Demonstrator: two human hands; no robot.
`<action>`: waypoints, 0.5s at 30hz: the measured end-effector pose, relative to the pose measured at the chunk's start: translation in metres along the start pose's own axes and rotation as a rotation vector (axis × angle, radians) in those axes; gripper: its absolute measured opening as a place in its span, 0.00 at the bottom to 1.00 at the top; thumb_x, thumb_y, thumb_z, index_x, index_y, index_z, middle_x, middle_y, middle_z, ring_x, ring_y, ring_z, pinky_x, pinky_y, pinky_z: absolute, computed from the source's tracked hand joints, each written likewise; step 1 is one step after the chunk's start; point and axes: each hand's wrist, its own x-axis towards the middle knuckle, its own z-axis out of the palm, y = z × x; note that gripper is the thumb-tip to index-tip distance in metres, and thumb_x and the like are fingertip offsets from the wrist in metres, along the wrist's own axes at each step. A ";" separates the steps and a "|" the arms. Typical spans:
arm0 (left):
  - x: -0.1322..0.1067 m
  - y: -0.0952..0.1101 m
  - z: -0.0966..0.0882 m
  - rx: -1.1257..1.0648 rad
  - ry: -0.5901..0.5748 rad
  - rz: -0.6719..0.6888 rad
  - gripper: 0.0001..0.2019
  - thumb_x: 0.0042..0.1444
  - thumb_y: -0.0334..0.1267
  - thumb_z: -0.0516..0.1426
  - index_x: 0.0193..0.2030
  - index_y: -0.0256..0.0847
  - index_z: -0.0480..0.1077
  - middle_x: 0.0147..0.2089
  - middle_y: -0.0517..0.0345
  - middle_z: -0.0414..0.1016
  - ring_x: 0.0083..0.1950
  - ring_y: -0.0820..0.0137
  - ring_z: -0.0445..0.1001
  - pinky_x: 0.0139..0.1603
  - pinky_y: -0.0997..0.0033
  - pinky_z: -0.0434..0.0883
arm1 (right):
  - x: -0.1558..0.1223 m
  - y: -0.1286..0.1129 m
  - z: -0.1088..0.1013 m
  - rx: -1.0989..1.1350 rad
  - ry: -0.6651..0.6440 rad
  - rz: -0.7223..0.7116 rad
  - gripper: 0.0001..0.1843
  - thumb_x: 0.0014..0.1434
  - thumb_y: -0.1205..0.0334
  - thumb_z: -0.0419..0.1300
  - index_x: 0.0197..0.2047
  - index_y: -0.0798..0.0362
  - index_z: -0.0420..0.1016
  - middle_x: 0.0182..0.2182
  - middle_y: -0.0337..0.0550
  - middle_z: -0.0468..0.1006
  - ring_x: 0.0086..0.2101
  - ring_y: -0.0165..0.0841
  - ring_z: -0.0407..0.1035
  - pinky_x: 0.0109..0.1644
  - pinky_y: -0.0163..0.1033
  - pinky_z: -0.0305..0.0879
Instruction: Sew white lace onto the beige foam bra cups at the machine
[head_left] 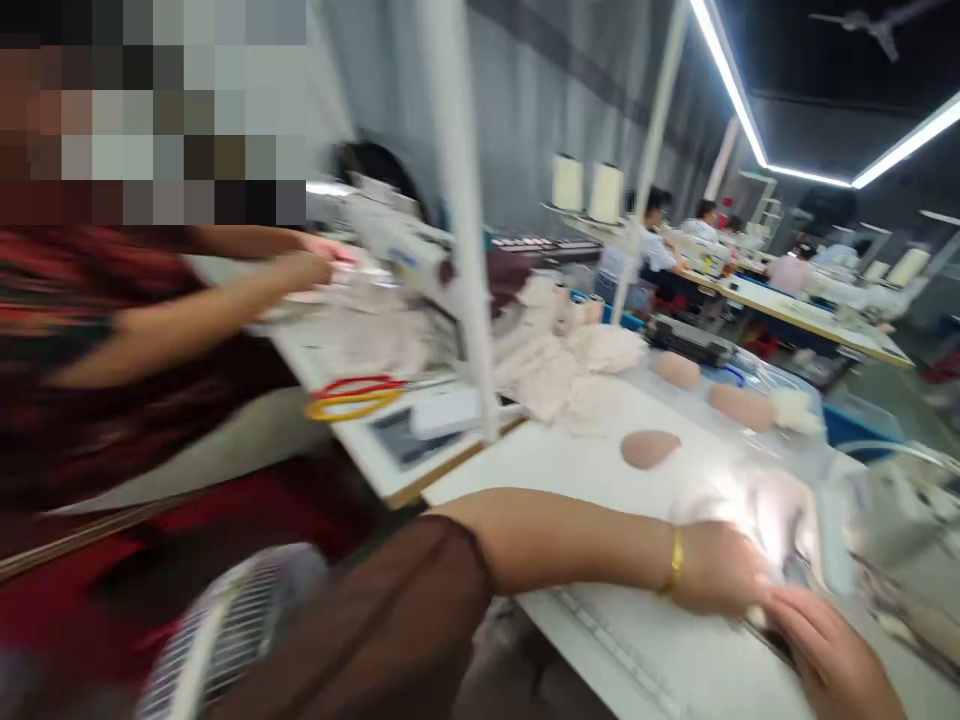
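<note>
At the right of the head view, my left hand, with a yellow band at its wrist, is curled at the near edge of a pale, shiny fabric piece. My right hand meets it there, its fingers pressed together on the same piece. Motion blur and the hands themselves hide the exact grip. The fabric lies in bright light beside a sewing machine. A loose skin-coloured pad rests on the white table, beyond my left forearm.
Crumpled beige cloth is heaped beyond the pad. A clear tray holds beige cups. White posts stand at the table's left. Red- and yellow-handled scissors lie near a co-worker's arm at another sewing machine.
</note>
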 end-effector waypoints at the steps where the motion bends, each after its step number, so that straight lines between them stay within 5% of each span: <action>1: 0.000 0.000 -0.001 0.017 0.039 -0.014 0.06 0.60 0.33 0.59 0.31 0.42 0.71 0.30 0.56 0.74 0.32 0.64 0.73 0.28 0.63 0.66 | 0.001 -0.008 -0.008 -0.036 -0.017 0.050 0.25 0.68 0.69 0.54 0.63 0.36 0.73 0.51 0.40 0.83 0.46 0.38 0.77 0.47 0.39 0.75; 5: -0.007 -0.011 0.004 -0.006 0.193 0.005 0.09 0.59 0.30 0.60 0.28 0.40 0.68 0.37 0.55 0.75 0.39 0.64 0.72 0.39 0.60 0.68 | 0.022 -0.027 -0.025 -0.113 -0.109 0.200 0.20 0.68 0.73 0.52 0.54 0.45 0.78 0.46 0.47 0.80 0.43 0.38 0.71 0.43 0.40 0.70; 15: -0.008 -0.013 0.011 -0.055 0.118 -0.021 0.08 0.64 0.30 0.56 0.31 0.39 0.67 0.34 0.57 0.71 0.35 0.67 0.66 0.37 0.65 0.65 | 0.027 -0.034 -0.030 0.002 -0.172 0.264 0.22 0.64 0.77 0.52 0.55 0.48 0.75 0.38 0.43 0.76 0.37 0.35 0.62 0.36 0.38 0.61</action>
